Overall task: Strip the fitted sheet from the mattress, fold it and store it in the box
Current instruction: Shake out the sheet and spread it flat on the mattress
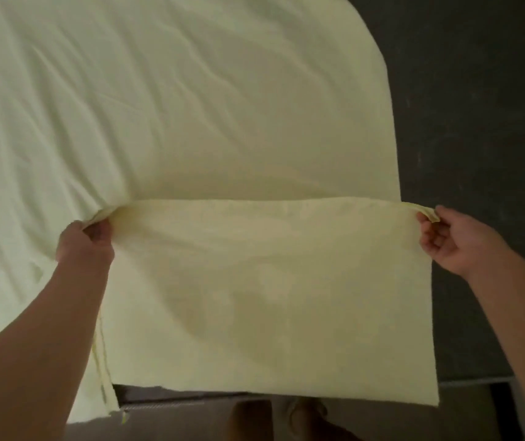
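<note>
Fitted sheet [254, 281]: pale yellow, spread flat, near part doubled toward the person.
Fold edge: runs left to right between the hands, pulled taut.
Left hand [84, 241]: clenched round the gathered left end.
Right hand [452, 240]: pinching the right corner, arm extended.
Box: out of sight.

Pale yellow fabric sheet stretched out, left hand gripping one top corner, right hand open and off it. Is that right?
No. The head view shows the right hand pinching the other top corner of the pale yellow fabric sheet; the left hand grips its corner as stated.
</note>
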